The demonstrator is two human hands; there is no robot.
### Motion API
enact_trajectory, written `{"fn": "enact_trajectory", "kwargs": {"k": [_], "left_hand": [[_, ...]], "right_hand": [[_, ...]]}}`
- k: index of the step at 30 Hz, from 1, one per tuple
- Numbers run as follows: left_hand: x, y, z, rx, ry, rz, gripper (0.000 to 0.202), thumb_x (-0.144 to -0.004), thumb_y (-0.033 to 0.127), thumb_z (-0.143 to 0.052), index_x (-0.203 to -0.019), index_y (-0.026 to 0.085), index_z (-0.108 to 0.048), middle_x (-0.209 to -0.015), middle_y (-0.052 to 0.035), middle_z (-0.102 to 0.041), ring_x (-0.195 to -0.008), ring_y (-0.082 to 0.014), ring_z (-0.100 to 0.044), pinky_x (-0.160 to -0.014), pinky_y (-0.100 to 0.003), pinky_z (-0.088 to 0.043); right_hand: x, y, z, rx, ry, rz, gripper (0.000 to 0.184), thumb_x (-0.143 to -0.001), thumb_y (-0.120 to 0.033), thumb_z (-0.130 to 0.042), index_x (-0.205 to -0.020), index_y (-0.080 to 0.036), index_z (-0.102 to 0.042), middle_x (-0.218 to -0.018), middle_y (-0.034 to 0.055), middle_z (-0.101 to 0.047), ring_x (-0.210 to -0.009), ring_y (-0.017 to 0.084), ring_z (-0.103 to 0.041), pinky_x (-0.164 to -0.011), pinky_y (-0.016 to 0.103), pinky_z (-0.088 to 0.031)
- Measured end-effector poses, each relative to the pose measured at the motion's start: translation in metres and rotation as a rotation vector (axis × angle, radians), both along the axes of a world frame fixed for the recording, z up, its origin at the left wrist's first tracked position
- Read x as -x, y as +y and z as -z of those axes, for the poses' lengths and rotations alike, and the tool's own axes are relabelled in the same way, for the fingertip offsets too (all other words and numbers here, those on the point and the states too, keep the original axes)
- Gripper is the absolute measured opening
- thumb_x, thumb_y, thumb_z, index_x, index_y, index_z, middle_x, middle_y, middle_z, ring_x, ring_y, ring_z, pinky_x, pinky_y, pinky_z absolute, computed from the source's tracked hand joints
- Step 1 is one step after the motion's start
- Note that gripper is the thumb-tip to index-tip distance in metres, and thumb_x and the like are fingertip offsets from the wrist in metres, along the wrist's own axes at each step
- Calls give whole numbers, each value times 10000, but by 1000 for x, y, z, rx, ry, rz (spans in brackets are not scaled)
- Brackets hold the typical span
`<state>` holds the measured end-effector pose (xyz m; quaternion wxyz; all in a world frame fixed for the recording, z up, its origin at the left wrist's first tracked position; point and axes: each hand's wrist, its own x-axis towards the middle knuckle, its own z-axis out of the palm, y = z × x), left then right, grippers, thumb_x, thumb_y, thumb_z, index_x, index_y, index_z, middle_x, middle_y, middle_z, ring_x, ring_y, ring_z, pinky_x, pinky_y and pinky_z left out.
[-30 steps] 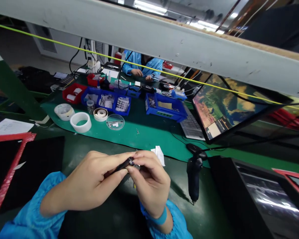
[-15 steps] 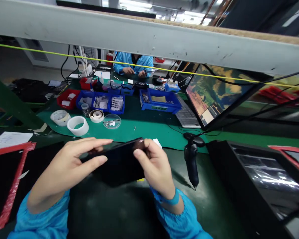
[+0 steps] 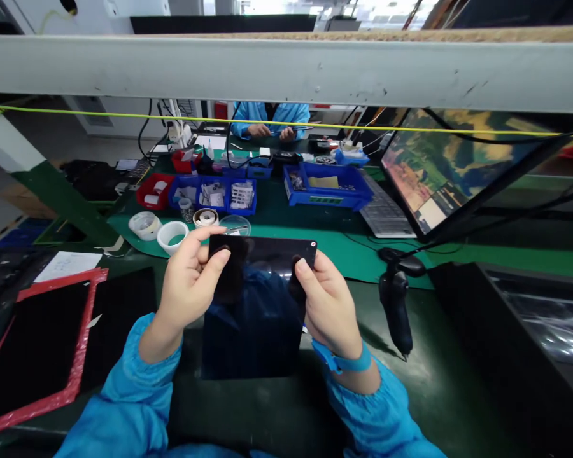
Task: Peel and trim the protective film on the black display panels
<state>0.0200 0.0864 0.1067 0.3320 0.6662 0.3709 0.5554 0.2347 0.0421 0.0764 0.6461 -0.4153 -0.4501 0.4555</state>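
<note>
A black glossy tablet-like panel [image 3: 258, 305] stands tilted up in front of me, its screen facing me and reflecting my blue sleeves. My left hand [image 3: 191, 283] grips its upper left edge, thumb on the glass. My right hand [image 3: 329, 305] holds its upper right edge, thumb pressed on the front. A small red dot sits at the panel's top right corner. Both hands are closed on the panel above the dark green bench [image 3: 410, 381].
Blue part bins [image 3: 322, 186], a red bin [image 3: 155, 191], tape rolls [image 3: 172, 235] and a clear dish lie on the green mat behind. A black handheld tool [image 3: 395, 305] lies right of my hands. A red-edged black tray [image 3: 38, 343] is at left, a monitor [image 3: 453, 168] at right. Another person works across the bench.
The panel has been raised from nearly edge-on to upright, facing me. Both hands shifted to its top corners, and my view tilted up a little.
</note>
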Motion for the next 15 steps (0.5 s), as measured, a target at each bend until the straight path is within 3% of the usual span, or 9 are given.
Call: {"fn": "enact_trajectory", "kwargs": {"k": [5,8,10,12,13,15], "left_hand": [[1,1,1,3,-23,-39,254,-1011,253,-674,-1263,232,-698,-657,72,-366,-510,-78,-306,-458,-190,-272],[1,2,2,-15,4,-105,226,-1023,271,-665,-1243,234,-700,-742,42,-523,-551,-86,-401,-499,-196,-351],[-1,2,1,-52,56,-139,181,-1023,255,-659,-1199,231,-696,-953,-4,-656,-783,-122,-598,-718,-215,-503],[-3,3,0,-91,116,-151,164,-1006,236,-676,-1170,225,-682,-1153,-29,-690,-1108,-184,-645,-1005,-285,-509],[-4,3,-1,-99,139,-156,169,-999,236,-685,-1168,224,-675,-1182,-30,-694,-1186,-204,-635,-1075,-315,-487],[-4,2,-2,-93,169,-173,176,-994,256,-697,-1165,224,-671,-1149,-26,-710,-1159,-215,-663,-1059,-340,-507]], "right_hand": [[6,3,-4,7,75,-32,267,-1030,-437,-688,-1245,-283,-727,-1307,37,-757,-1265,261,-686,-1180,455,-506],[10,2,-3,-19,53,-31,248,-1033,-443,-675,-1200,-266,-723,-1249,39,-767,-1211,247,-698,-1158,432,-515],[13,2,0,-33,21,-35,259,-1042,-452,-655,-1201,-255,-707,-1212,44,-762,-1175,238,-697,-1122,415,-530],[15,2,2,-36,-23,-30,274,-1055,-466,-623,-1208,-248,-686,-1166,46,-752,-1124,228,-693,-1071,393,-547],[15,2,3,-37,-51,-23,279,-1062,-474,-604,-1201,-244,-678,-1138,46,-745,-1095,223,-690,-1043,382,-553],[13,1,3,-47,-119,-10,281,-1074,-484,-568,-1175,-239,-661,-1086,41,-726,-1051,215,-680,-1004,365,-554]]}}
